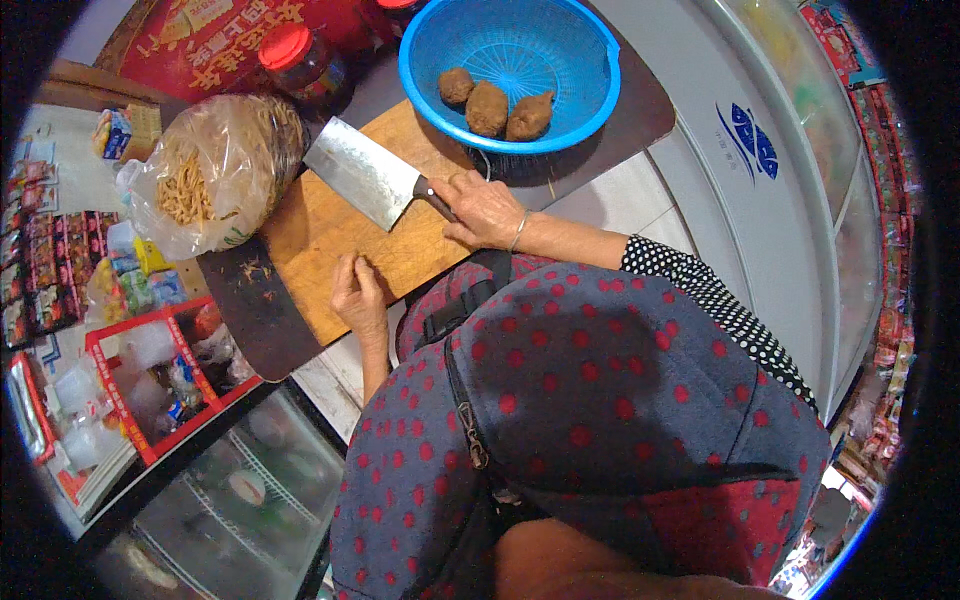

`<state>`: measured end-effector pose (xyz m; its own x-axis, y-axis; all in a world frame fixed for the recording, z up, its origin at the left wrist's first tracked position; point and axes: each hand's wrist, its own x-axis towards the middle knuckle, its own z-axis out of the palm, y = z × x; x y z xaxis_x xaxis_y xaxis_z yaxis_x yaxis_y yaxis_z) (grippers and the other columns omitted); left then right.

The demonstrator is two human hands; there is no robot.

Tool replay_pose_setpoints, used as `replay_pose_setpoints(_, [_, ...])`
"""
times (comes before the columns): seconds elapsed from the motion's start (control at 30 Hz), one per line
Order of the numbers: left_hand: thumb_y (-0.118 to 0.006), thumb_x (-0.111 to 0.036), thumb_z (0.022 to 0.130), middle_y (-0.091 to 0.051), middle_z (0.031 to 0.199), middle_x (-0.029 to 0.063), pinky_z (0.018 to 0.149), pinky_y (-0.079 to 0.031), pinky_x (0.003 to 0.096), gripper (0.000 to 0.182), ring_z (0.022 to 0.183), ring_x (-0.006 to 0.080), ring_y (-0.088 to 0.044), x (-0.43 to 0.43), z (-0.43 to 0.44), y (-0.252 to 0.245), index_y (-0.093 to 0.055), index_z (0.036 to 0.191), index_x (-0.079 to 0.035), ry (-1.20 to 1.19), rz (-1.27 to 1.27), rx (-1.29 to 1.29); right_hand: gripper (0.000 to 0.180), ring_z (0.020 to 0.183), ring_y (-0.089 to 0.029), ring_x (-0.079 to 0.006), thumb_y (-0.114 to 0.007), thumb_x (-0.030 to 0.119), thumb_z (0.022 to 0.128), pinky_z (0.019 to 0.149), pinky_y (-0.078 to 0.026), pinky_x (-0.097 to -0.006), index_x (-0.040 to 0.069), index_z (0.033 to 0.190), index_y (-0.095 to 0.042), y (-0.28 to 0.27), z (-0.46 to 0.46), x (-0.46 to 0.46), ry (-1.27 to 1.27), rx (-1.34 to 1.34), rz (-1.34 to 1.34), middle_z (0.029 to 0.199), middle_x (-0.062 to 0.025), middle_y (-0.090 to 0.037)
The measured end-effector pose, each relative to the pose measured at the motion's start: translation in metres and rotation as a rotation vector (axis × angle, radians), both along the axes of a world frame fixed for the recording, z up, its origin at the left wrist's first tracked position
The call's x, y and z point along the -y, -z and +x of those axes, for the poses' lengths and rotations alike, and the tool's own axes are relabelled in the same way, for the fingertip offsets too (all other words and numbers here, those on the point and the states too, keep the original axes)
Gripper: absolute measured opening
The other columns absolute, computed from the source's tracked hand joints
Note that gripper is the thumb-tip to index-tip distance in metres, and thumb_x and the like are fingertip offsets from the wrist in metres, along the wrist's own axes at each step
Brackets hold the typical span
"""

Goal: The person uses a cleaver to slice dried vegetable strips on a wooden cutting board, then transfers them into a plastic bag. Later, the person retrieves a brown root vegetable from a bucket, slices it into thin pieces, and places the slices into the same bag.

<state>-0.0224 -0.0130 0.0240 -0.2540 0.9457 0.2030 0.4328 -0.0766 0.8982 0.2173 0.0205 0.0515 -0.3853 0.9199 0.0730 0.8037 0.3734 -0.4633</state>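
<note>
A cleaver (364,173) with a broad steel blade lies flat over a wooden cutting board (322,240). My right hand (484,210) has its fingers around the dark handle, near the board's right side. Close to the board's front edge, my left hand (358,291) rests with loosely curled fingers and nothing visible in it. Beyond my right hand stands a blue plastic colander (517,45). Inside it are three brown, earthy root vegetables (487,109). A clear plastic bag (225,172) of pale dried strips leans over the board's left end.
Behind the bag stands a jar with a red lid (286,46). The board lies on a dark tabletop (259,330) with some crumbs. At left are a red-edged divided rack (165,375) of packets and a glass-topped case (232,487). A grey curved cabinet (780,247) borders the right.
</note>
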Motion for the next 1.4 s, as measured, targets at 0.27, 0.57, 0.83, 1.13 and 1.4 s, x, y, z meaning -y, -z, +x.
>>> replay_pose_setpoints(0.27, [-0.057, 0.001, 0.086, -0.06, 0.075, 0.0079, 0.051, -0.043, 0.0247, 0.011, 0.059, 0.0112, -0.055, -0.014, -0.028, 0.014, -0.064, 0.091, 0.007, -0.092, 0.087, 0.084, 0.069, 0.1, -0.055, -0.0415, -0.065, 0.007, 0.063, 0.084, -0.047, -0.0445, 0.002, 0.127, -0.038, 0.002, -0.019, -0.014, 0.124, -0.094, -0.019, 0.105, -0.025, -0.055])
replay_pose_setpoints(0.57, [-0.058, 0.0, 0.084, -0.063, 0.078, 0.0116, 0.061, -0.047, 0.0282, 0.01, 0.068, 0.0176, -0.06, -0.02, -0.048, 0.009, -0.064, 0.09, 0.005, -0.111, 0.122, -0.078, 0.028, 0.067, -0.056, -0.0125, -0.068, 0.007, 0.065, 0.065, -0.047, -0.0283, 0.0, 0.09, -0.059, -0.012, -0.013, -0.032, 0.212, -1.002, -1.013, 0.076, -0.003, -0.058])
replay_pose_setpoints(0.83, [-0.058, 0.0, 0.086, -0.061, 0.077, 0.0061, 0.057, -0.045, 0.0248, 0.01, 0.064, 0.0109, -0.056, -0.039, -0.036, -0.003, -0.064, 0.09, 0.005, -0.058, 0.112, 0.13, 0.026, 0.067, -0.054, -0.0088, -0.067, 0.007, 0.064, 0.061, -0.044, -0.0235, -0.003, 0.086, -0.058, -0.05, 0.002, 0.0, 0.215, -0.794, -0.793, 0.073, -0.0018, -0.057])
replay_pose_setpoints(1.13, [-0.059, 0.001, 0.083, -0.063, 0.078, 0.011, 0.059, -0.045, 0.026, 0.012, 0.067, 0.0152, -0.058, -0.066, -0.007, -0.025, -0.065, 0.092, 0.006, 0.057, 0.237, 0.087, 0.043, 0.07, -0.055, -0.0104, -0.07, 0.008, 0.066, 0.062, -0.045, -0.027, -0.003, 0.106, -0.056, -0.098, 0.019, 0.036, 0.161, -0.769, -0.403, 0.081, -0.0045, -0.06])
replay_pose_setpoints(1.4, [-0.06, 0.001, 0.079, -0.066, 0.084, 0.016, 0.068, -0.05, 0.0292, 0.013, 0.075, 0.0216, -0.065, -0.115, 0.055, -0.073, -0.066, 0.09, 0.003, 0.26, 0.366, -0.032, 0.024, 0.062, -0.056, -0.0103, -0.071, 0.008, 0.075, 0.056, -0.047, -0.0251, 0.0, 0.093, -0.058, -0.121, 0.045, 0.029, 0.355, -1.18, -0.231, 0.073, -0.0029, -0.058])
